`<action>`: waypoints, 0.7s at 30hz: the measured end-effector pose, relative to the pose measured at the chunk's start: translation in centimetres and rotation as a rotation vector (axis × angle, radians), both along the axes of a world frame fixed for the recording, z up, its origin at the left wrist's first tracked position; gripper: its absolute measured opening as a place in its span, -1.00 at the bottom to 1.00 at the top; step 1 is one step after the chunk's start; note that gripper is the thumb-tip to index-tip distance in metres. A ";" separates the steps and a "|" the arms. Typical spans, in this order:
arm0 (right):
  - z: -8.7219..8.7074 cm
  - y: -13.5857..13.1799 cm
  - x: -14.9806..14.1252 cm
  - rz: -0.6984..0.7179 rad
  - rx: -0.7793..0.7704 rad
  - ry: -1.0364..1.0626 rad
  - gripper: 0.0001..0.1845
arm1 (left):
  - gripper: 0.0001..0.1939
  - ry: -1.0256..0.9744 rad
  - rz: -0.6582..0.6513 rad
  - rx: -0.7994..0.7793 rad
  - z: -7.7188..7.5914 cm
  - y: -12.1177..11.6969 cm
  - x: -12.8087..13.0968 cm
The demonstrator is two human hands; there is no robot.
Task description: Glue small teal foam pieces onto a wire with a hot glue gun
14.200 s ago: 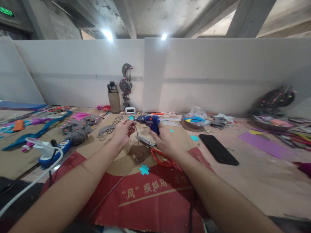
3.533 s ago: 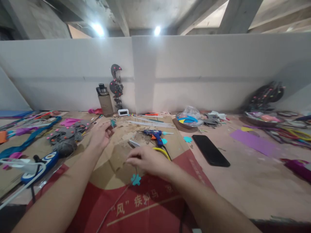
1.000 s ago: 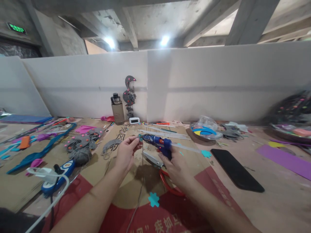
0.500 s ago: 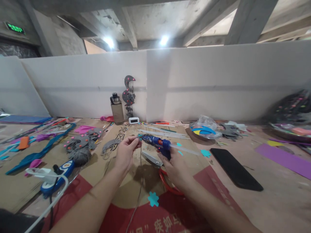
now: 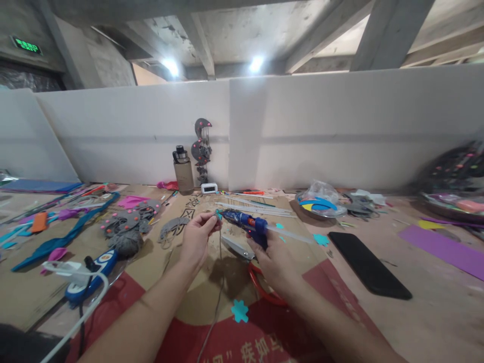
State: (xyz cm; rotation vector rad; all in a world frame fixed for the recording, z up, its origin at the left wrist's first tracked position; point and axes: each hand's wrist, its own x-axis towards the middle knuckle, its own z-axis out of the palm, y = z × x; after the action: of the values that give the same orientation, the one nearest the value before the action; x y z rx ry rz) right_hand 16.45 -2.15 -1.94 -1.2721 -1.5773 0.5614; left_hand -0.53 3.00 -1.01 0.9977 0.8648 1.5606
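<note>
My right hand [image 5: 270,252] is wrapped round the grip of a blue hot glue gun [image 5: 238,218]. A translucent glue stick [image 5: 291,233] juts from the gun's back end. The nozzle points left, close to the fingertips of my left hand [image 5: 198,234]. Those fingers pinch a small teal piece [image 5: 219,215], mostly hidden by them and the nozzle. From there a thin grey cord [image 5: 220,282] hangs down over the cardboard. Scissors with red handles [image 5: 260,287] lie under my right hand. A turquoise flower-shaped cutout [image 5: 240,311] rests on the red print in front.
A black phone [image 5: 368,264] lies at right, near another turquoise cutout [image 5: 321,239]. Behind are a foil-like dish [image 5: 315,212] and a bottle [image 5: 183,171]. At left are grey yarn pieces [image 5: 126,229] and a blue-and-white power strip [image 5: 93,277] with a white cable.
Almost nothing differs. The whole view has shifted by a few pixels; both hands keep their holds, with the nozzle still at the teal piece.
</note>
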 end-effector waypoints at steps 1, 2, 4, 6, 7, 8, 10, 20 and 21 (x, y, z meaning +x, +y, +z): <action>-0.1 0.0 0.0 0.004 -0.004 -0.002 -0.63 | -0.84 -0.003 0.001 0.000 0.0 0.0 0.0; -0.1 0.0 0.0 0.007 -0.007 -0.003 -0.63 | -0.84 -0.007 0.000 0.000 0.0 0.0 0.0; -0.3 0.0 0.0 0.011 -0.005 0.001 -0.63 | -0.83 -0.016 -0.003 0.005 0.0 0.0 0.0; -0.4 0.0 -0.1 0.010 0.011 0.015 -0.65 | -0.83 -0.015 -0.006 0.011 0.0 0.0 0.0; -0.4 0.1 -0.1 0.011 0.019 0.023 -0.66 | -0.83 -0.012 -0.005 0.012 0.0 0.0 0.0; -0.3 0.1 -0.1 0.011 0.029 0.029 -0.67 | -0.83 -0.009 -0.005 0.012 0.0 0.0 0.0; -0.1 0.1 -0.1 0.012 0.045 0.030 -0.67 | -0.83 -0.006 -0.005 0.012 0.0 0.0 0.0; -0.4 0.1 0.0 0.001 0.063 -0.001 -0.66 | -0.82 -0.011 -0.007 0.015 -0.1 0.1 0.0; -0.4 0.1 0.0 0.001 0.064 -0.009 -0.66 | -0.82 -0.011 -0.005 0.013 -0.1 0.0 0.0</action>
State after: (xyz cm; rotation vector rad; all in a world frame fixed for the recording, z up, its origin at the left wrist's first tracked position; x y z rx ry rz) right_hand 16.45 -2.04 -2.30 -1.2275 -1.5908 0.5025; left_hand -0.55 3.04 -1.12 0.9993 0.8445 1.5678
